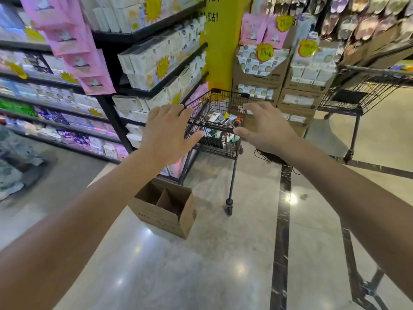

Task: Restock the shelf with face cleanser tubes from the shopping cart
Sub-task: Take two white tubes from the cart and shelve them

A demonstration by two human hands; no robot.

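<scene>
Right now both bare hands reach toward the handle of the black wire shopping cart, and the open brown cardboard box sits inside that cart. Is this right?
Not quite. The head view shows the open brown cardboard box on the floor before the black wire shopping cart, not inside it. The left hand and right hand do reach toward its handle.

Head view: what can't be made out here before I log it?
- Products in the shopping cart: small and behind the wire; which are face cleanser tubes is unclear.
- Left hand and right hand: fingers spread near the handle bar; contact cannot be confirmed.
- Shelf labels: motion-blurred, unreadable.
- Cardboard box: its bottom is shadowed.
- Second cart: cut off by the right edge.
</scene>
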